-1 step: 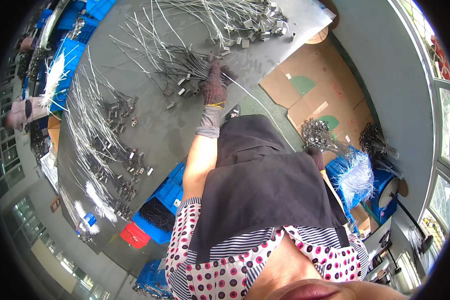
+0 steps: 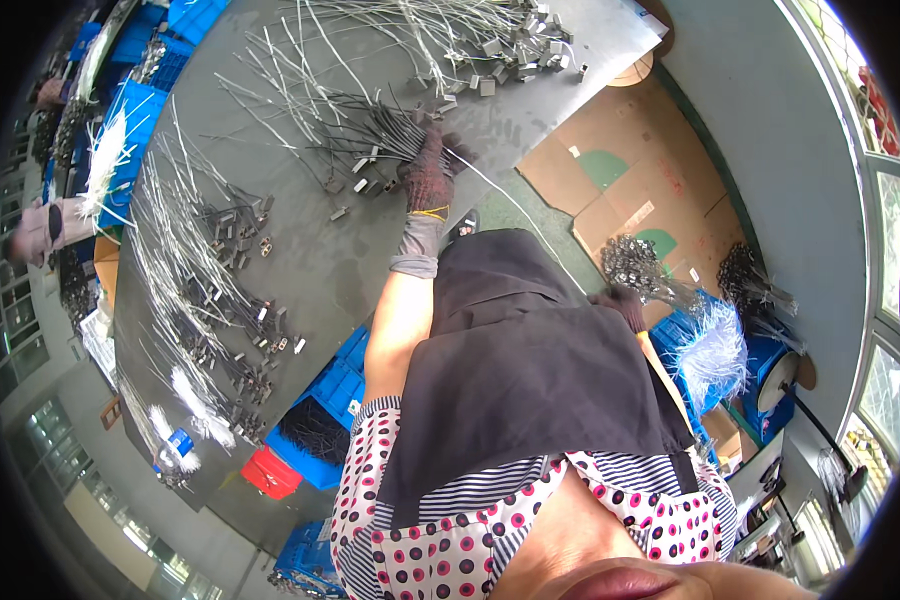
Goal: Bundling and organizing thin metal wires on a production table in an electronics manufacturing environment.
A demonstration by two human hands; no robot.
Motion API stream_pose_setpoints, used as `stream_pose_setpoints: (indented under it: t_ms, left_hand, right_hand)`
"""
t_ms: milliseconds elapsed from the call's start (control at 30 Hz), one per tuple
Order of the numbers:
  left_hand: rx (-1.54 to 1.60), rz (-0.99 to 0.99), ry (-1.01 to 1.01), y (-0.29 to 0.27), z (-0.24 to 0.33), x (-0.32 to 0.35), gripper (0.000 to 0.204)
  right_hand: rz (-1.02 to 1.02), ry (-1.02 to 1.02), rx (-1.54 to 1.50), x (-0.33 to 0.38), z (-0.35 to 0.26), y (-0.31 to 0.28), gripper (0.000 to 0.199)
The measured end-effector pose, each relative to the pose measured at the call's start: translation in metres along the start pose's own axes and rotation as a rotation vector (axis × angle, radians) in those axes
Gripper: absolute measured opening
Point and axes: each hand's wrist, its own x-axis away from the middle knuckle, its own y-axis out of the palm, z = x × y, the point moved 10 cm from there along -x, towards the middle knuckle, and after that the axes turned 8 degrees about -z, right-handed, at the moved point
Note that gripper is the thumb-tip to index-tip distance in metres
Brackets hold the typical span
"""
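Left hand (image 2: 429, 172), gloved, grip pinching wire bundle (image 2: 370, 125) on desk (image 2: 330, 270) at 12 o'clock: gathering step. Right hand (image 2: 622, 300), 3 o'clock, grip unclear. Next: firm lift.

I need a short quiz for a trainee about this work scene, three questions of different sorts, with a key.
1. True or false: the left hand wears a glove.
2. What does the left hand rest on? A) a bundle of wires on the table B) a blue crate C) cardboard
3. Fill in: the right hand reaches toward a bunch of metal ____ beside the person.

Key: 1 true; 2 A; 3 clips, though they are small, so the exact kind is hard to tell.
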Motion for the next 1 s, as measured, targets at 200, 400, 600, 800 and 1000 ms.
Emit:
stream_pose_setpoints:
  t_ms: [200,400,600,800,1000]
  left_hand:
    - [-0.152,-0.133,-0.128,0.031,-0.012,0.022,0.034]
    - [-0.330,-0.181,-0.168,0.059,-0.005,0.040,0.030]
    - [-0.508,-0.145,-0.029,0.045,0.026,0.028,0.032]
    - [-0.753,-0.175,0.321,0.041,0.049,0.014,0.037]
    - [-0.899,-0.090,0.550,0.014,0.045,-0.023,0.048]
  right_hand:
    - [-0.048,-0.142,-0.189,-0.067,-0.142,0.000,0.042]
    - [-0.178,-0.228,-0.475,-0.097,-0.253,0.004,0.046]
    - [-0.164,-0.319,-0.747,-0.115,-0.319,0.016,0.065]
    - [-0.194,-0.257,-0.665,-0.145,-0.376,0.043,0.057]
    - [-0.058,-0.667,-0.308,-0.151,-0.434,0.043,0.045]
